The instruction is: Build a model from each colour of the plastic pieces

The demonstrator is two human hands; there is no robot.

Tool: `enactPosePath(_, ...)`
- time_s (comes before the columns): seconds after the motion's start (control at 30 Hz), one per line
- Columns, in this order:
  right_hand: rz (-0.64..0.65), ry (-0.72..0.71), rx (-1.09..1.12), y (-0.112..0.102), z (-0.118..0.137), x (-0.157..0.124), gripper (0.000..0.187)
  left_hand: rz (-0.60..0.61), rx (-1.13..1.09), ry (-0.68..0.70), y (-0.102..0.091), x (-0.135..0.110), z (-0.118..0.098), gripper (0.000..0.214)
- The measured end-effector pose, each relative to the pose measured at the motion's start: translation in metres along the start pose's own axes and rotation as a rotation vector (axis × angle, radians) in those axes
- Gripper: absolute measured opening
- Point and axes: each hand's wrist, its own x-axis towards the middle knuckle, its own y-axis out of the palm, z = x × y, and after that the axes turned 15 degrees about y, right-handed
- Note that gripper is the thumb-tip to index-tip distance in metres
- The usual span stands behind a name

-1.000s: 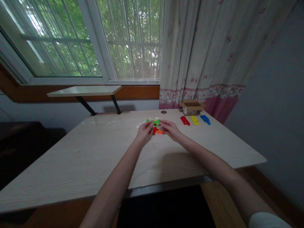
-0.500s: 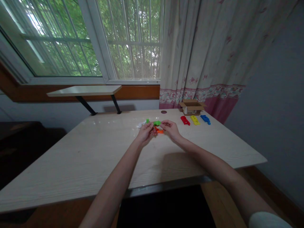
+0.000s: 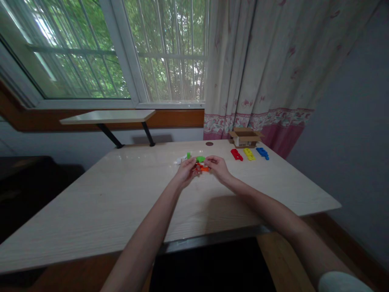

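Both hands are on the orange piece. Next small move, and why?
I'd probably rotate the orange plastic piece slightly to expose it before reaching for anything else. The left hand and right hand are closed around it from both sides and hide much of it. The green plastic piece lies just beyond the fingers, so it can likely wait.

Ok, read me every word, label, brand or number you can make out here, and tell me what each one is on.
Nothing can be read as text.
The open brown cardboard box has a whitish printed patch on its front: too small and blurred to read.
The red plastic piece, yellow plastic piece and blue plastic piece show no readable marks.
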Motion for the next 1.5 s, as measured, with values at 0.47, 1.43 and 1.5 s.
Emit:
enactPosePath(0.47,0.025,-0.018,-0.001,0.000,0.001,-0.001,0.030,-0.001,0.005,-0.005,0.001,0.000,-0.002,0.039)
enactPosePath(1.43,-0.082,-0.092,-0.071,-0.005,-0.003,0.001,0.035,-0.173,0.130,0.028,0.011,0.000,-0.009,0.044)
enactPosePath(1.5,-0.073,-0.087,-0.050,-0.006,-0.003,0.002,0.033,-0.161,0.095,0.024,0.010,0.000,-0.008,0.042)
